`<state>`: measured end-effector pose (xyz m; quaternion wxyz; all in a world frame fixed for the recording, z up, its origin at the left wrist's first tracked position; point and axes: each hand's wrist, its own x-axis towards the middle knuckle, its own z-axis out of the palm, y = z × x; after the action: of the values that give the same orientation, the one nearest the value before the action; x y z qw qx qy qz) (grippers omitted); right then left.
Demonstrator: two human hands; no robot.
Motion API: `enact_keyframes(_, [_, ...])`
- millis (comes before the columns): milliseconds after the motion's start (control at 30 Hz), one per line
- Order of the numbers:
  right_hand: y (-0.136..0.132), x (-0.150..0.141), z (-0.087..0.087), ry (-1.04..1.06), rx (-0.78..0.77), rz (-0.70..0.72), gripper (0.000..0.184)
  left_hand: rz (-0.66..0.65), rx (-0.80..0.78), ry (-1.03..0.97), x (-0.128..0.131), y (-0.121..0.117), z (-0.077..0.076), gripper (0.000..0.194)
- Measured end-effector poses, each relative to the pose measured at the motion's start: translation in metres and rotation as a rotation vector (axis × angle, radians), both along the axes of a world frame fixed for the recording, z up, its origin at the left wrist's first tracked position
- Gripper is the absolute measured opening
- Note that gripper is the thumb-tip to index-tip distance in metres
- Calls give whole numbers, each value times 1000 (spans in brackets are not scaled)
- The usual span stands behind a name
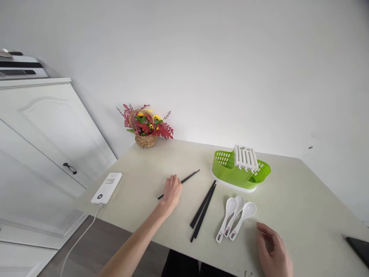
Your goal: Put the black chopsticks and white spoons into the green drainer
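My left hand (172,190) is closed around a pair of black chopsticks (190,176) at the middle of the table. Their ends stick out on both sides of my fist. To the right of it lie several more black chopsticks (204,209), loosely bunched and slanting. Three white spoons (248,210) rest beside these, bowls pointing away from me and labels on their handles. Just right of the spoons, my right hand (273,250) is at the table's near edge, fingers loosely bent, with nothing visible in it. Behind the spoons stands a green and white utensil holder (235,175).
At the table's (300,200) back left is a basket of artificial flowers (146,140). A white power bank (107,187) with a cable lies on the left edge. A dark flat object (359,248) is at the right edge. A white cabinet (57,127) stands on the left.
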<state>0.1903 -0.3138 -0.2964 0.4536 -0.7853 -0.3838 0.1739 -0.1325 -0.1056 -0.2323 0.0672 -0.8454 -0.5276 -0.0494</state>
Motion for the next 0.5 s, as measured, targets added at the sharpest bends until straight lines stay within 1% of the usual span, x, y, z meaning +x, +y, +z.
enact_keyframes(167, [-1, -1, 3, 8, -6, -1, 41, -25, -39, -36, -1, 13, -2, 25])
enact_keyframes(333, [-2, -1, 2, 0, 13, 4, 42, 7, -44, -106, -9, 15, -6, 24])
enact_keyframes(433, [-1, -3, 3, 1, -5, -7, 41, 41, -26, -188, -19, 17, -3, 22])
enact_keyframes(500, [-1, -4, 5, 0, -15, -10, 41, 63, -20, -263, -30, 20, 3, 15])
